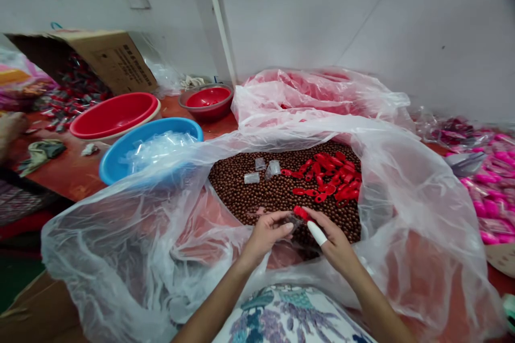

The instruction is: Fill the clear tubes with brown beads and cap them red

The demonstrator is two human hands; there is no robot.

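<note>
From the head camera's side, I see the left hand (263,233) pinching a small see-through container (293,221) above brown beads (231,185), the right hand (336,241) pinching a red piece (301,213) at its end. From them, clear sleeves (252,178) lie at eleven o'clock, red clips (328,179) at one, and a blue basin (110,166) at ten.
</note>
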